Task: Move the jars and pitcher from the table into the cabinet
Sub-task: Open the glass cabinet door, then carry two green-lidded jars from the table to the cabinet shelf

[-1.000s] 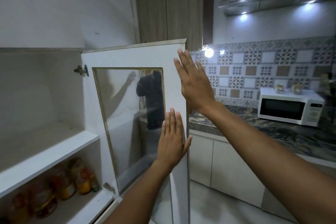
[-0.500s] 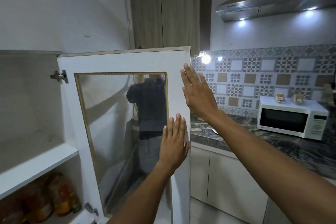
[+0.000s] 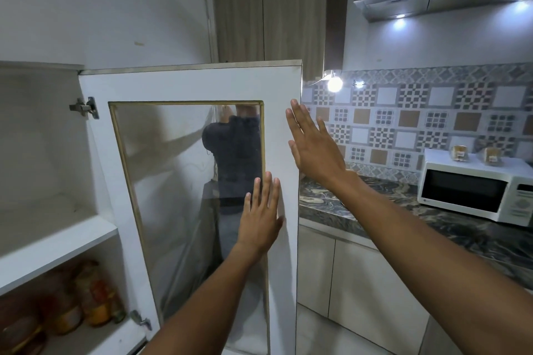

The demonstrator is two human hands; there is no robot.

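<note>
Left hand (image 3: 261, 220) and right hand (image 3: 313, 144): grip wide, flat palms against white glass-panelled cabinet door (image 3: 284, 89); blurred orange-labelled jars (image 3: 92, 297) on lower shelf, left.

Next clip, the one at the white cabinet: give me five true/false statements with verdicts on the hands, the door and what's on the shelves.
1. Both hands are flat and open, holding nothing. True: the left hand and the right hand are spread with palms toward the cabinet door.
2. The cabinet door is fully shut. False: it stands open, showing the shelves.
3. Jars stand on the lower shelf. True.
4. The upper shelf holds a pitcher. False: the part of it in view is bare.
5. The microwave sits on the floor. False: it sits on the dark marbled counter.
</note>
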